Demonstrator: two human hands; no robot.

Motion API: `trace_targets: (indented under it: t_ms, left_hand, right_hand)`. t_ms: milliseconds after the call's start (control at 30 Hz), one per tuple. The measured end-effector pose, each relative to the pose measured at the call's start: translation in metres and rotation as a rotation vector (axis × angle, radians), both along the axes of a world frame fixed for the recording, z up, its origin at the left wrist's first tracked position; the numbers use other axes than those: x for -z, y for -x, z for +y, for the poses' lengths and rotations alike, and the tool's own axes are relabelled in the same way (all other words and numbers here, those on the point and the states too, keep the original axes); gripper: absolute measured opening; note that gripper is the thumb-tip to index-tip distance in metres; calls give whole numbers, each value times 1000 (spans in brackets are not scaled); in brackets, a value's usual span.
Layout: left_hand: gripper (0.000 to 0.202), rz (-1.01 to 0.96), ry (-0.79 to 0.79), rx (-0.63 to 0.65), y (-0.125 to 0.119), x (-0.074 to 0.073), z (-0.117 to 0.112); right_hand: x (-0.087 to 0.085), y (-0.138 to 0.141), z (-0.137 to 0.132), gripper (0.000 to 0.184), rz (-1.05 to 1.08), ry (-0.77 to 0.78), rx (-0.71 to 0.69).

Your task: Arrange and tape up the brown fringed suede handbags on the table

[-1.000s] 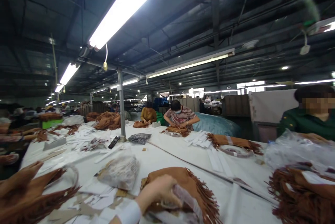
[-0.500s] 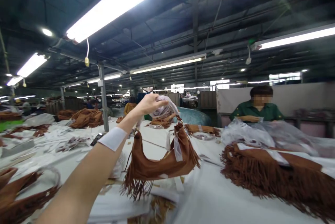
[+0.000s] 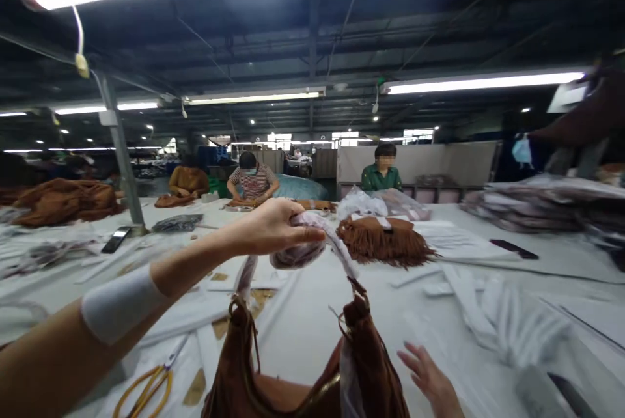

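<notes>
My left hand (image 3: 280,226) is closed around the wrapped strap of a brown handbag (image 3: 303,392) and holds it up over the table. Pale, thin wrapping covers the strap (image 3: 339,252), and a bundle of the same wrapping hangs just under my fingers. The bag's top edge shows a zip and rings at both strap ends; its lower part is cut off by the frame. To the right of the bag, my right hand (image 3: 432,379) is open with its fingers spread, touching nothing I can see. A white band (image 3: 122,304) wraps my left forearm.
Yellow-handled scissors (image 3: 146,392) lie at the lower left, a phone (image 3: 116,239) beyond them. Fringed brown pieces (image 3: 383,240) are stacked across the table, with white strips (image 3: 493,307) at right. Several people sit along the far side. A metal post (image 3: 122,151) stands at left.
The view has swung right. The handbag has come closer and lower in the frame, still hanging from my left hand. My right hand has entered at the lower right.
</notes>
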State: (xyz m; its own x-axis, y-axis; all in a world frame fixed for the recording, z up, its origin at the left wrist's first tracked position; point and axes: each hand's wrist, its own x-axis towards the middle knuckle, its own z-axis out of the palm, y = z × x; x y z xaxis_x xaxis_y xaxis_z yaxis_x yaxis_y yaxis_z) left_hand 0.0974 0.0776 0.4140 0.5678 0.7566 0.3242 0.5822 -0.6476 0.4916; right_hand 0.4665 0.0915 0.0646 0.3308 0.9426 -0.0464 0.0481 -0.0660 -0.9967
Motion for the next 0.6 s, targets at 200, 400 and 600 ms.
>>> trace_targets:
  t_ms: [200, 400, 600]
  left_hand:
    - [43, 53, 23, 144, -19, 27, -56]
    - [43, 14, -38, 141, -13, 22, -92]
    - [45, -7, -20, 139, -9, 7, -125]
  right_hand:
    - [-85, 28, -80, 84, 112, -223, -377]
    - [-85, 74, -166, 109, -225, -188, -718]
    - [-65, 89, -207, 112, -348, -140, -510]
